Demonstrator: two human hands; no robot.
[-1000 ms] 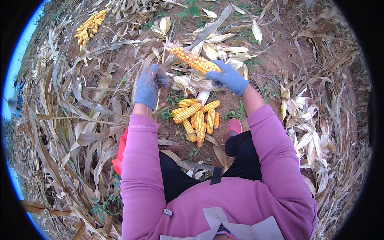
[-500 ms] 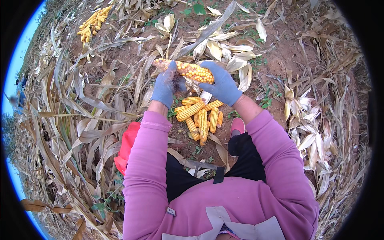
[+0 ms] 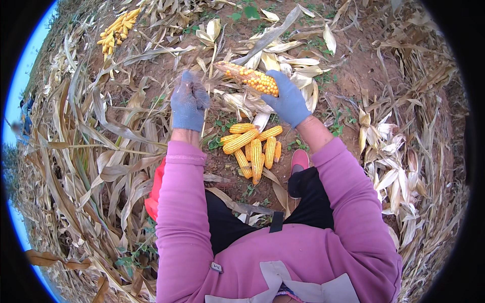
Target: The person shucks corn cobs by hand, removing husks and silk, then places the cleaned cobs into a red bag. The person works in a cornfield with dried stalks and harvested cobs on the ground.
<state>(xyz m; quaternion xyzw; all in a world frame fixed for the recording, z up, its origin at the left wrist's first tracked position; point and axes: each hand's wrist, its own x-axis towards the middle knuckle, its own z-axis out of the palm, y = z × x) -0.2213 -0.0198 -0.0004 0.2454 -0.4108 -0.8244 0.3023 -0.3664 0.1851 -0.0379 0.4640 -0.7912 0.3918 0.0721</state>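
Observation:
My right hand (image 3: 289,99), in a blue-grey glove, grips a corn ear (image 3: 252,79) by its thick end. The husked ear points up and left; its kernels are patchy, with bare cob toward the tip. To the left and apart from the ear is my left hand (image 3: 189,102), gloved alike, with its fingers curled. Thin brownish strands of corn silk (image 3: 206,83) show blurred at those fingers. Below the hands, several husked yellow corn ears (image 3: 256,156) lie in a small pile on the soil.
Dry stalks and leaves (image 3: 118,129) cover the ground at left. Pale husks (image 3: 298,70) lie beyond the right hand, and more husks (image 3: 391,166) at right. Another corn pile (image 3: 117,31) is at far left. A red item (image 3: 155,189) sits beside my left arm; my pink shoe (image 3: 300,159) is near the pile.
My left hand has come off the corn ear and moved left, with silk strands at its fingers. The ear, still in my right hand, has shifted slightly right and tilted.

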